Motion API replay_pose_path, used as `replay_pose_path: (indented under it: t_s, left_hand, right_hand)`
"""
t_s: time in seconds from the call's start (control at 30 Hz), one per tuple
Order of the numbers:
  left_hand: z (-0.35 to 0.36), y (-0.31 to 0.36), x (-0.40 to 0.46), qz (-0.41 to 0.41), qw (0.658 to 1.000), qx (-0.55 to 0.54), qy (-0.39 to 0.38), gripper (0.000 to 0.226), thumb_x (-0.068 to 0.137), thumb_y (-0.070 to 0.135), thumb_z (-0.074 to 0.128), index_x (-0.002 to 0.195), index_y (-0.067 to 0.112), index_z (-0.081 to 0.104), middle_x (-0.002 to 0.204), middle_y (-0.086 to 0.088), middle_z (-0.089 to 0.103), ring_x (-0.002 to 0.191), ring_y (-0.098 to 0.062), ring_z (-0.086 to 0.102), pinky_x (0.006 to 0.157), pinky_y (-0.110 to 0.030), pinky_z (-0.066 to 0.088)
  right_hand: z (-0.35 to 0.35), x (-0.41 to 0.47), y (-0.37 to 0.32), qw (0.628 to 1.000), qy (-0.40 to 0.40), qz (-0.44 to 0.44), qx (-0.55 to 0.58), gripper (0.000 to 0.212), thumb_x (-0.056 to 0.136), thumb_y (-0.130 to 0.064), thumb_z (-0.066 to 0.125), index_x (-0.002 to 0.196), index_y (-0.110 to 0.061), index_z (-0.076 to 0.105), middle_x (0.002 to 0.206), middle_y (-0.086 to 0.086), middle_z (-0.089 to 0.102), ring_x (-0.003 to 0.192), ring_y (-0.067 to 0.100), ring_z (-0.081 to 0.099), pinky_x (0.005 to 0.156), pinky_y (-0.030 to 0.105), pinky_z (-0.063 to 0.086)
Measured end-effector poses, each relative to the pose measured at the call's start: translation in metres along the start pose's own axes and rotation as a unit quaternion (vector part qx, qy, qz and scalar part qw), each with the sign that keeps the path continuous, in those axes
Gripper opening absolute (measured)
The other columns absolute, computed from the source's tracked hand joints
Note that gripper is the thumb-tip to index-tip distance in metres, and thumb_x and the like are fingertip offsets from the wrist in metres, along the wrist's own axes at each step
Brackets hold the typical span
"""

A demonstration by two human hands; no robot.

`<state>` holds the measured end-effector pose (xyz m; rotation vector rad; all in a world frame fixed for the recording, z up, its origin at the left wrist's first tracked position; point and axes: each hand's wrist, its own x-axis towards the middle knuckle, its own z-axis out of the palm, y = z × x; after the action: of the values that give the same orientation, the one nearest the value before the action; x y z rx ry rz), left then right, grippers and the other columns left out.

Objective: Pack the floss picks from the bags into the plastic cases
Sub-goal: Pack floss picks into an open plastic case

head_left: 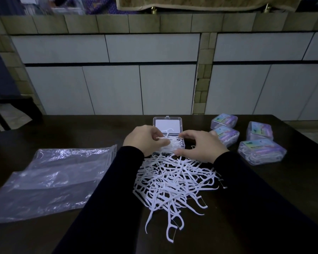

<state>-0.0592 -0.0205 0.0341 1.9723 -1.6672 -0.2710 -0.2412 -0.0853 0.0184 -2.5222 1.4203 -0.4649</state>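
A loose heap of white floss picks (pixel 174 184) lies on the dark table in front of me. Behind it stands an open clear plastic case (pixel 168 125), its lid raised and its tray partly filled with picks. My left hand (pixel 145 139) pinches a few floss picks over the case's left side. My right hand (pixel 200 145) rests with curled fingers at the case's right edge, touching picks at the heap's top. An empty clear plastic bag (pixel 51 178) lies flat to the left.
Several closed, filled cases with purple labels (pixel 261 152) sit at the right of the table (pixel 264 198). White cabinet doors (pixel 117 85) run along the wall behind. A dark chair (pixel 9 110) stands at the far left.
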Motion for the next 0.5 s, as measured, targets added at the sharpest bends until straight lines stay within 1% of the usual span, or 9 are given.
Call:
replay_pose_path:
  t_s: [0.1, 0.2, 0.27, 0.37, 0.43, 0.5]
  left_hand:
    - [0.001, 0.003, 0.002, 0.001, 0.999, 0.036, 0.020, 0.021, 0.086, 0.036, 0.067, 0.104, 0.025, 0.070, 0.087, 0.009, 0.066, 0.079, -0.008, 0.060, 0.076, -0.026, 0.052]
    - [-0.005, -0.004, 0.004, -0.004, 0.999, 0.023, 0.026, 0.009, 0.086, 0.025, 0.067, 0.093, 0.025, 0.073, 0.088, 0.008, 0.069, 0.082, -0.009, 0.062, 0.083, -0.029, 0.053]
    - [-0.008, -0.008, 0.004, -0.006, 0.999, 0.010, 0.032, 0.010, 0.086, 0.021, 0.067, 0.092, 0.026, 0.073, 0.086, 0.009, 0.068, 0.083, -0.008, 0.063, 0.083, -0.028, 0.052]
    - [-0.014, -0.012, 0.005, -0.007, 0.997, 0.011, 0.070, 0.014, 0.084, 0.018, 0.066, 0.089, 0.030, 0.069, 0.082, 0.013, 0.067, 0.080, -0.007, 0.061, 0.074, -0.024, 0.048]
    - [-0.019, -0.014, 0.005, -0.010, 0.996, 0.000, 0.090, 0.015, 0.083, 0.016, 0.067, 0.084, 0.031, 0.067, 0.076, 0.015, 0.065, 0.076, -0.003, 0.059, 0.070, -0.022, 0.043]
    - [-0.021, -0.016, 0.005, -0.013, 0.996, -0.005, 0.093, 0.015, 0.084, 0.017, 0.068, 0.082, 0.031, 0.067, 0.076, 0.015, 0.065, 0.076, -0.002, 0.059, 0.071, -0.023, 0.044]
  right_hand:
    - [-0.001, 0.000, 0.000, 1.000, 0.003, 0.001, -0.001, 0.068, 0.075, -0.070, 0.063, 0.133, -0.039, 0.048, 0.135, -0.015, 0.055, 0.127, 0.014, 0.045, 0.111, 0.043, 0.025]
    - [0.000, 0.000, 0.000, 1.000, 0.001, 0.004, 0.001, 0.068, 0.074, -0.071, 0.063, 0.133, -0.039, 0.048, 0.134, -0.015, 0.056, 0.126, 0.014, 0.046, 0.111, 0.044, 0.025]
    - [0.000, 0.001, 0.000, 1.000, 0.000, 0.002, 0.000, 0.068, 0.074, -0.071, 0.062, 0.133, -0.039, 0.048, 0.135, -0.016, 0.055, 0.126, 0.013, 0.046, 0.111, 0.044, 0.025]
    - [-0.001, 0.000, 0.001, 1.000, -0.003, 0.001, 0.001, 0.069, 0.074, -0.071, 0.062, 0.133, -0.039, 0.048, 0.135, -0.016, 0.055, 0.127, 0.013, 0.046, 0.112, 0.045, 0.025]
    - [0.000, 0.000, 0.001, 1.000, -0.004, 0.000, 0.003, 0.069, 0.074, -0.072, 0.062, 0.133, -0.039, 0.048, 0.135, -0.016, 0.055, 0.127, 0.013, 0.046, 0.112, 0.045, 0.024]
    - [0.000, 0.001, 0.001, 1.000, -0.005, -0.001, 0.006, 0.070, 0.074, -0.072, 0.062, 0.133, -0.039, 0.048, 0.135, -0.016, 0.055, 0.127, 0.013, 0.047, 0.112, 0.045, 0.024]
